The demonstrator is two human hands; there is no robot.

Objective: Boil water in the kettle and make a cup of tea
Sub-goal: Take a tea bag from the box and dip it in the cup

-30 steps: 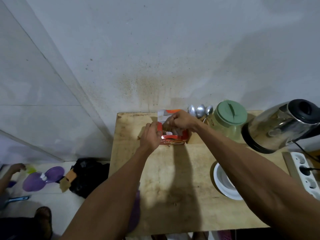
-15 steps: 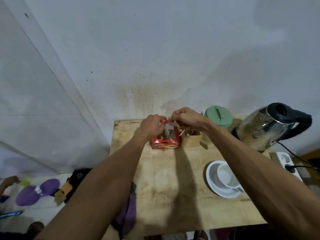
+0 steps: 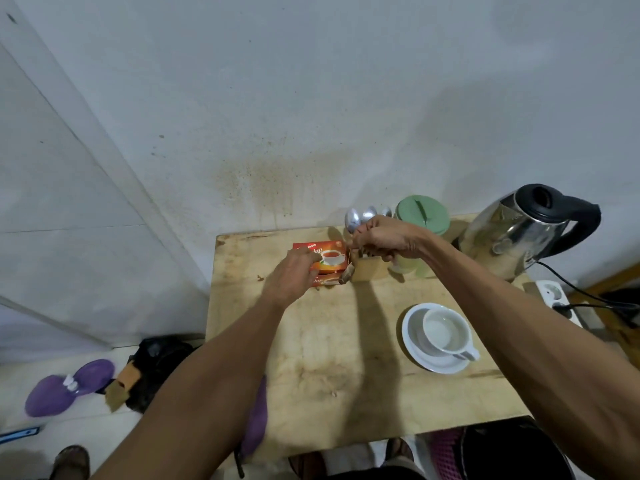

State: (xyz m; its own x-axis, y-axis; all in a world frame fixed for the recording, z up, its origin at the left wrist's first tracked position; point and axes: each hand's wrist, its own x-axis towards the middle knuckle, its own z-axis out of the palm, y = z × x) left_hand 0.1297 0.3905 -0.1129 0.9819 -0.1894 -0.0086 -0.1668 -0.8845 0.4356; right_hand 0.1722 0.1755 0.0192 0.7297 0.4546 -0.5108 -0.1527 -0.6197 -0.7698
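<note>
A red tea box (image 3: 329,255) sits at the back of the wooden table (image 3: 329,358), its lid closed. My left hand (image 3: 294,275) rests on the box's left front, fingers pressing on it. My right hand (image 3: 384,239) hovers just right of the box and pinches a string from which a tea bag (image 3: 347,276) dangles. A white cup (image 3: 445,332) stands on a white saucer (image 3: 415,348) at the right. The steel kettle (image 3: 512,237) with a black handle stands at the back right, its cord plugged in.
A green-lidded jar (image 3: 422,216) and a wooden holder (image 3: 369,268) with spoons (image 3: 362,216) stand by the wall. A white power strip (image 3: 557,299) lies at the table's right edge. Purple items and a dark bag lie on the floor at left.
The tea box was open with both hands at it; now its lid is closed under my left hand, and my right hand has lifted a tea bag out by its string.
</note>
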